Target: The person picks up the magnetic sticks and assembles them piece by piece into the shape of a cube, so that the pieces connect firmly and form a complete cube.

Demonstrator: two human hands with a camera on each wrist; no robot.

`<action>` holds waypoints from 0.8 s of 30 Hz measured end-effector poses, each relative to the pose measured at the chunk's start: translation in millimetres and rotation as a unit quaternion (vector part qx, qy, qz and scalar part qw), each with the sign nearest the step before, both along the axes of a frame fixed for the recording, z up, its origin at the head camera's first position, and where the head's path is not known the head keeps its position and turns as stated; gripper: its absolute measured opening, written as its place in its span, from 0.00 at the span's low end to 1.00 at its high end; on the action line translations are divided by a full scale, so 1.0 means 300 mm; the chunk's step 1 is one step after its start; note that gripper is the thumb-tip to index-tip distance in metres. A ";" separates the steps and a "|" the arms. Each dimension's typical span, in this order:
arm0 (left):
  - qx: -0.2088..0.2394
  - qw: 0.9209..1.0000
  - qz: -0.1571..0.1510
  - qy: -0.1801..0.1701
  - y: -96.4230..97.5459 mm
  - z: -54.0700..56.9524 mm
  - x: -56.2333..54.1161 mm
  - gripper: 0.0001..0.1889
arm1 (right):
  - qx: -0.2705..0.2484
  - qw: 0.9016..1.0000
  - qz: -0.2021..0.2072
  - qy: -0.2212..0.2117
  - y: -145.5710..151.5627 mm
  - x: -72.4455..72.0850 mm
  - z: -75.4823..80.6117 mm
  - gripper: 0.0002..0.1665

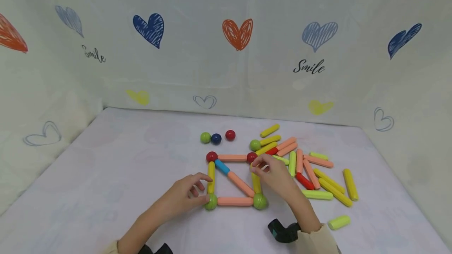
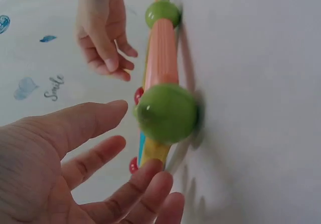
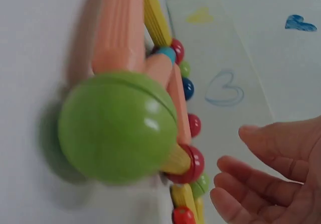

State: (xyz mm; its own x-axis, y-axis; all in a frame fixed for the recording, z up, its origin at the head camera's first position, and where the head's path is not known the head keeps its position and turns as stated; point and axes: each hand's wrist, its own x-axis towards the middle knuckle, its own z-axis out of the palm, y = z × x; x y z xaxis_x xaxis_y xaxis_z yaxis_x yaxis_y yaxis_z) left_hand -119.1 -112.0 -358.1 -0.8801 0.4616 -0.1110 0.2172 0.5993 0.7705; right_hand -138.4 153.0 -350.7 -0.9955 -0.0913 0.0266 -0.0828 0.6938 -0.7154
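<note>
On the table lies a flat square of rods and balls. Red balls (image 1: 212,156) mark its far corners, green balls (image 1: 260,202) its near ones. Salmon rods (image 1: 235,201) form the far and near sides, yellow rods (image 1: 211,177) the left and right. A blue rod (image 1: 222,167) end to end with a salmon rod (image 1: 241,184) runs diagonally inside. My left hand (image 1: 184,195) is at the near-left green ball (image 2: 168,113), thumb and fingers spread around it. Over the right yellow rod (image 1: 256,184) hovers my right hand (image 1: 274,175), fingers loosely bent and holding nothing.
Behind the square sit loose green (image 1: 205,137), blue (image 1: 216,139) and red (image 1: 230,135) balls. Several loose yellow, salmon, red and lime rods (image 1: 317,195) are scattered to the right, beside another green ball (image 1: 255,145). A heart-printed cloth (image 1: 268,81) hangs behind the table.
</note>
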 end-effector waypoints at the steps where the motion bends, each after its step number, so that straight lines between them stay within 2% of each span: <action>1: 0.003 1.000 -0.004 0.005 0.002 -0.005 0.011 0.20 | 0.003 1.000 -0.019 0.010 0.021 -0.004 0.006 0.07; 6: 0.015 1.000 0.004 0.000 0.014 -0.023 0.043 0.16 | 0.029 0.994 -0.108 0.016 0.139 -0.016 0.022 0.11; 11: 0.029 0.999 0.012 0.008 0.016 -0.046 0.052 0.15 | 0.073 0.986 -0.151 -0.006 0.222 -0.017 0.012 0.17; 19: 0.048 0.999 0.020 0.000 0.006 -0.067 0.046 0.16 | 0.109 0.982 -0.142 -0.054 0.247 -0.033 -0.030 0.24; 24: 0.054 0.998 0.027 -0.011 0.003 -0.072 0.044 0.16 | 0.119 0.981 -0.136 -0.068 0.224 -0.033 -0.041 0.16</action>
State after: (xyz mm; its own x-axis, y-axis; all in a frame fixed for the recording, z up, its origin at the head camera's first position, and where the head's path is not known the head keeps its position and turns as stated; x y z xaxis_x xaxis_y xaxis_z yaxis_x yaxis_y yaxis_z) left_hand -106.0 -111.0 -379.6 -0.9020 0.4237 -0.0829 0.1687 0.5225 0.8358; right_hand -148.2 220.3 -362.9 -0.9766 0.1912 -0.0987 0.2144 0.8258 -0.5216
